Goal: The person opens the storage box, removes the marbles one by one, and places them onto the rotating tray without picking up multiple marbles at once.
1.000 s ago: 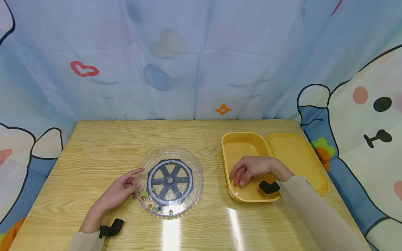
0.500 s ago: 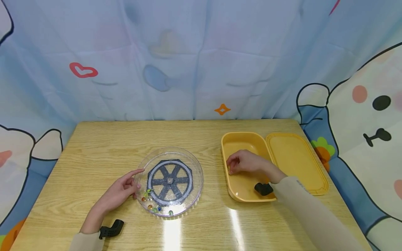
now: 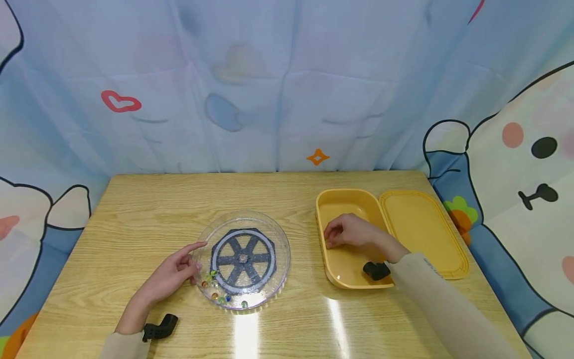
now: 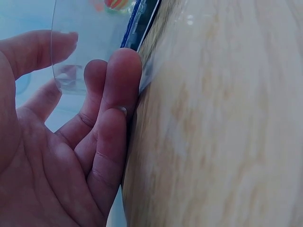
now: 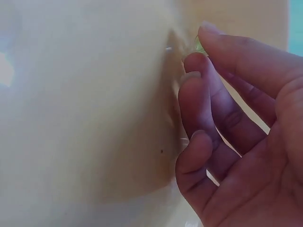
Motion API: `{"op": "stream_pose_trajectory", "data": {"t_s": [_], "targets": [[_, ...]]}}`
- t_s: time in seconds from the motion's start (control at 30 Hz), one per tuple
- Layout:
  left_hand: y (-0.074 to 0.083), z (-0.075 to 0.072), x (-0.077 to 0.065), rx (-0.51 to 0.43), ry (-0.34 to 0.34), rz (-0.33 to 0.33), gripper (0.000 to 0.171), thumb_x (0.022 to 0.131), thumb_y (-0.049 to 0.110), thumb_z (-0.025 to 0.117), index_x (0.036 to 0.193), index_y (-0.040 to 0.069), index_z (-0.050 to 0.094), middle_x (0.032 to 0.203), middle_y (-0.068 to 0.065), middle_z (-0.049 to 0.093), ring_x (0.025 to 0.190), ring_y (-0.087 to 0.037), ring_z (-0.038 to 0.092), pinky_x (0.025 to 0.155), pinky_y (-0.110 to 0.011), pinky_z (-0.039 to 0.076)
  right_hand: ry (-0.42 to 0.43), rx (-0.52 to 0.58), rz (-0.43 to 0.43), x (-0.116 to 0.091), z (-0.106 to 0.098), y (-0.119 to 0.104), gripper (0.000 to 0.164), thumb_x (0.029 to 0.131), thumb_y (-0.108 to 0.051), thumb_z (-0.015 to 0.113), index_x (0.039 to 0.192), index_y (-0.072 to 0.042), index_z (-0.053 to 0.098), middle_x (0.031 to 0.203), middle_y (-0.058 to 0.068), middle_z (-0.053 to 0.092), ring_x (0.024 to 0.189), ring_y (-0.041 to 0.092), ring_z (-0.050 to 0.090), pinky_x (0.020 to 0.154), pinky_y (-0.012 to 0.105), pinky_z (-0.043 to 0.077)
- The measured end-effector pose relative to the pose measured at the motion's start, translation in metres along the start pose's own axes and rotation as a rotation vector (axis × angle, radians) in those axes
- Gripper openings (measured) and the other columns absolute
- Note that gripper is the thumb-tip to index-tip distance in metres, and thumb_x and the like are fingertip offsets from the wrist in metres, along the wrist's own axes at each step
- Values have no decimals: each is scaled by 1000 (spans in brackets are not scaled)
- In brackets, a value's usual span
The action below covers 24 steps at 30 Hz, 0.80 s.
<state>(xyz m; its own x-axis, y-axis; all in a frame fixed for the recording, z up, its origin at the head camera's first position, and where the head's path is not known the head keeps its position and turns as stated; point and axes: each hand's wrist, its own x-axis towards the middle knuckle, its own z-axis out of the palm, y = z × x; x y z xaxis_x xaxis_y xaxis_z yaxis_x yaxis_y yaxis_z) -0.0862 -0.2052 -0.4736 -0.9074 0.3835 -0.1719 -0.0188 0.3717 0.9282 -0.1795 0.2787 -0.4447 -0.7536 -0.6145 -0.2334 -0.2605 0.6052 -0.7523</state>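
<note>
A clear round plate holds several small coloured glass marbles, gathered along its near-left side. My left hand grips the plate's left edge, the index finger reaching over the rim. Seen from the left wrist, the thumb overlaps the clear wall and the other fingers curl low beside the table. Inside the yellow box, my right hand is at the left wall. Its thumb and fingertips pinch a green marble, mostly hidden from the head camera.
A dark spoked wheel shape shows through the middle of the plate. The yellow lid lies flat to the right of the box. Behind the wooden table hangs a blue printed curtain.
My right hand has moved left and away from me to the box's left wall, its fingertips closing together. One marble in the plate has rolled slightly left. The left hand stays put.
</note>
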Motion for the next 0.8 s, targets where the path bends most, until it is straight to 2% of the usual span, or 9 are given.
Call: {"op": "stream_pose_trajectory", "data": {"t_s": [0.13,0.33,0.5,0.63,0.8], "targets": [[0,0,0,3,-3,1,53,101,10,58,152,11,41,82,-12,59,71,-26,64,67,-35,55,26,21,-1,-5,-5,-5,8,85,-11,79,91,-7,75,80,-2,71,73,12,64,68,24,53],[1,0,0,6,1,-4,54,101,8,58,152,11,41,82,-12,59,70,-26,64,67,-35,55,72,60,-42,-12,-17,-18,10,88,-4,75,97,0,74,85,3,72,74,16,64,67,26,54],[1,1,-1,10,2,-2,54,100,7,58,152,11,41,83,-12,59,71,-27,64,67,-35,55,121,46,-21,-16,-24,-35,12,90,-7,74,101,-3,74,92,3,72,80,18,63,69,26,52],[1,1,-1,8,0,4,53,101,8,57,152,10,40,83,-12,59,71,-26,64,68,-35,55,183,17,-20,-15,-25,-48,13,91,-12,75,102,-6,75,91,1,72,78,18,62,66,27,51],[1,1,0,2,-1,0,54,101,8,57,152,10,41,83,-12,59,71,-26,64,68,-35,55,229,-10,-69,-11,-18,-70,14,91,-14,75,103,-7,76,89,-2,71,77,17,62,64,28,50]]}}
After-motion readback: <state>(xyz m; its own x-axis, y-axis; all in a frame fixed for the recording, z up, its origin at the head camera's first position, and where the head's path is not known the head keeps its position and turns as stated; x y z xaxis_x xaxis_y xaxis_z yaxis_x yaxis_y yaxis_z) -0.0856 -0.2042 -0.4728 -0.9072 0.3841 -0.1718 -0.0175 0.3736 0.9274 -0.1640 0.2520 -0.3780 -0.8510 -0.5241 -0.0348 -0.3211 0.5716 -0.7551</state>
